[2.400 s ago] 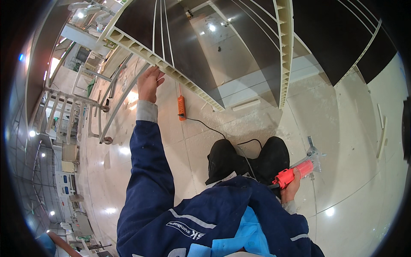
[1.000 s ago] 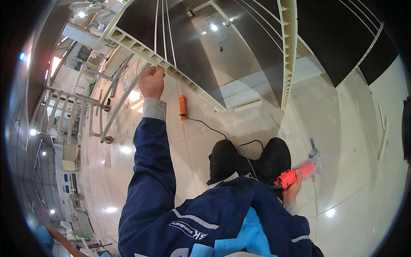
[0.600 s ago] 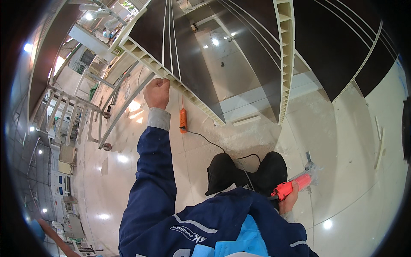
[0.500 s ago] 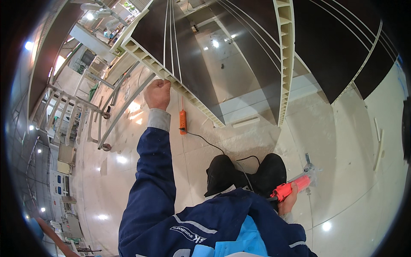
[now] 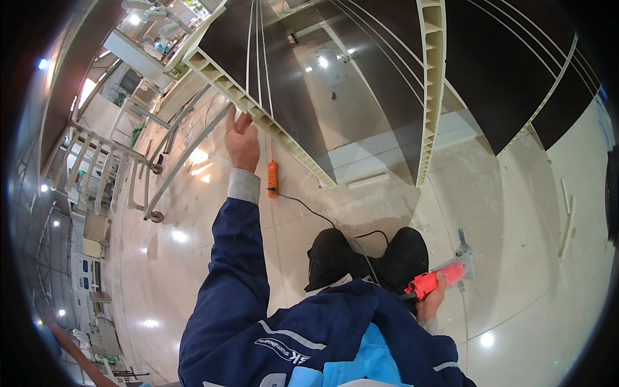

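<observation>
My left hand [image 5: 242,146] is raised at the lower edge of a dark brown panel [image 5: 225,45] with pale stripes and a ribbed, hollow cream edge. Its fingers are parted and point up; fingertips reach the cream edge, though I cannot tell whether they touch. Nothing shows in that hand. My right hand [image 5: 432,300], low on the right beside my knee, is wrapped around the red body of a corded power tool [image 5: 445,279], which looks like a trim router. Its head has a clear, dusty guard and a metal piece; a dark cord leaves its rear end.
An orange power strip [image 5: 273,179] lies on the tiled floor, with a black cable [image 5: 306,209] running toward my knees. More dark panels [image 5: 509,77] stand to the right. A wheeled metal rack [image 5: 143,174] is at left. Pale offcut strips [image 5: 569,227] lie far right.
My left hand has gone from a closed fist to parted, extended fingers, staying near the panel edge. My right hand still holds the tool in about the same place.
</observation>
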`<state>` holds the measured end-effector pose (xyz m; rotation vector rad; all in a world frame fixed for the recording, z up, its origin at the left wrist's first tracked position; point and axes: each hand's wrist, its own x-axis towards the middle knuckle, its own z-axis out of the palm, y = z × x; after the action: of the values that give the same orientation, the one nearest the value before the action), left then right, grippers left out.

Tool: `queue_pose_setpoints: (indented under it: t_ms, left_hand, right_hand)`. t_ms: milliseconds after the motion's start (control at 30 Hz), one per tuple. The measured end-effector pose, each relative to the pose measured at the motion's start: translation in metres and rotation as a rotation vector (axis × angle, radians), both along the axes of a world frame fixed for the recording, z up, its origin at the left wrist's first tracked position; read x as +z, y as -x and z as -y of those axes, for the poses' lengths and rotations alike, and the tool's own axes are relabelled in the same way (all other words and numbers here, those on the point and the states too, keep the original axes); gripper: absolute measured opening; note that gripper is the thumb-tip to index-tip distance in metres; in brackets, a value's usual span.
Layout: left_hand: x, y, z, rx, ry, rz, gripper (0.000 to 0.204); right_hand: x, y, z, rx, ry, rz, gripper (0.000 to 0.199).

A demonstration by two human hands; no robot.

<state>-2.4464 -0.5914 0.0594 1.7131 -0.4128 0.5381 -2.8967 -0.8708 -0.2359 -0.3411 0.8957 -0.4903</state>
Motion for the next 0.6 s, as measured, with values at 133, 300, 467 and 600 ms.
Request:
queue_pose_setpoints:
  t_ms: [133,300,467,600]
  left_hand:
    - [-0.035,0.035,-0.016,0.135,0.179,-0.162,0.056]
    - [-0.129,0.151,0.034,-0.206,-0.193,-0.654,0.027]
    - [-0.129,0.276,0.111,-1.052,-0.519,-0.502,0.084]
    - [-0.094,0.315,0.146,-1.237,-0.514,-0.096,0.094]
  right_hand:
    - [0.002,0.002,0.000,0.098,-0.035,0.089,0.026]
    - [0.019,-0.002,0.008,0.030,0.239,0.008,0.023]
    - [0.087,-0.009,0.024,0.143,0.551,0.159,0.025]
    - [0.142,-0.013,0.029,0.117,0.328,0.336,0.028]
